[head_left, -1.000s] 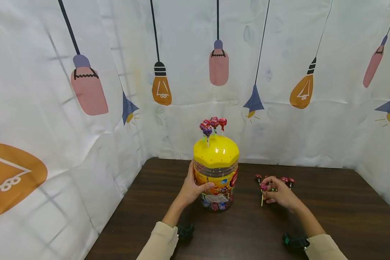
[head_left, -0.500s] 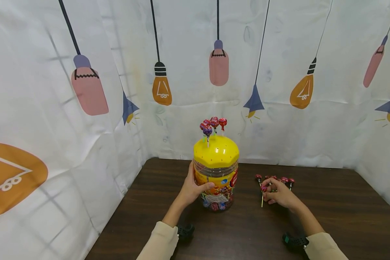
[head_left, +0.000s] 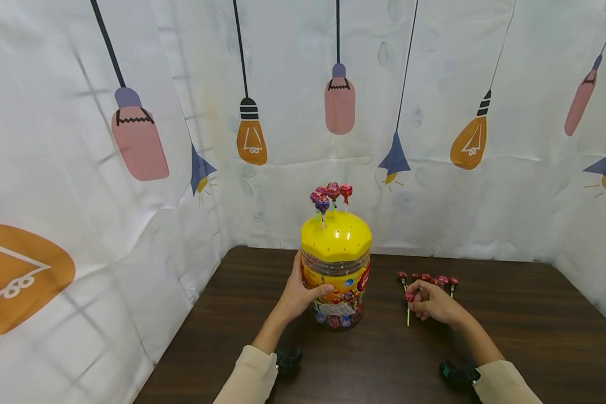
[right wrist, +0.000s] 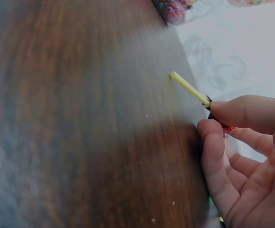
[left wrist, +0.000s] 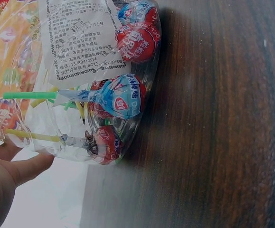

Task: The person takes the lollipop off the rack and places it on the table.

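Note:
A clear plastic candy jar (head_left: 339, 292) with a yellow domed lid (head_left: 337, 238) stands upright on the table. My left hand (head_left: 299, 292) grips its left side, thumb across the front. Several wrapped lollipops (head_left: 322, 203) stick up from the lid's back and left. More lollipops (left wrist: 122, 96) show through the jar wall in the left wrist view. Right of the jar, my right hand (head_left: 433, 303) pinches one lollipop (head_left: 409, 297) near its wrapped head. Its yellow stick (right wrist: 189, 88) points away from the fingers in the right wrist view; the head is mostly hidden there.
Several loose lollipops (head_left: 441, 279) lie on the dark wooden table (head_left: 525, 320) just beyond my right hand, partly covered by it. A white curtain (head_left: 283, 202) printed with lamps hangs behind the table.
My right hand has shifted slightly toward me with the lollipop, uncovering a bit more of the loose ones behind. The jar and my left hand stay put.

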{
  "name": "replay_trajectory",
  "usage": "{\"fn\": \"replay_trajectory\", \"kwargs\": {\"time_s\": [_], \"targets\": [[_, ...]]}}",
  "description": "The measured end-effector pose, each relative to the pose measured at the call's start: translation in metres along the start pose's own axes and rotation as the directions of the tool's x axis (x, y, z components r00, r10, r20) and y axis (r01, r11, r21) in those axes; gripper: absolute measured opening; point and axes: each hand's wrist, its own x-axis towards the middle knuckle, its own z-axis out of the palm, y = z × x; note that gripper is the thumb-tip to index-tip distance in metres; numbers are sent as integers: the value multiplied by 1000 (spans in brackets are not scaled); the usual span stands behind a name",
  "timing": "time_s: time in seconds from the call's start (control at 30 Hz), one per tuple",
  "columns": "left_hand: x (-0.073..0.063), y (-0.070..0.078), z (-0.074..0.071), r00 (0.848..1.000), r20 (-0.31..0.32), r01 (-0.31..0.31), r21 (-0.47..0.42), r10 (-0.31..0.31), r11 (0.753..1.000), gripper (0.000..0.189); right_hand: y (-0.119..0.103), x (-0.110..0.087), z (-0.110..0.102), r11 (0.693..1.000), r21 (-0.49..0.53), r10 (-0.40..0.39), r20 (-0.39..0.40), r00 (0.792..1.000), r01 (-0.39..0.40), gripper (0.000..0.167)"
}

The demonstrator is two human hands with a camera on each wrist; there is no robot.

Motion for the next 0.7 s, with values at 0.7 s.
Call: {"fn": "replay_trajectory", "kwargs": {"time_s": [0.7], "targets": [[0, -2, 0, 1000, -6, 7, 14, -7, 1000, 101, -5, -5, -2, 1000, -17, 6, 55, 998, -5, 38]]}}
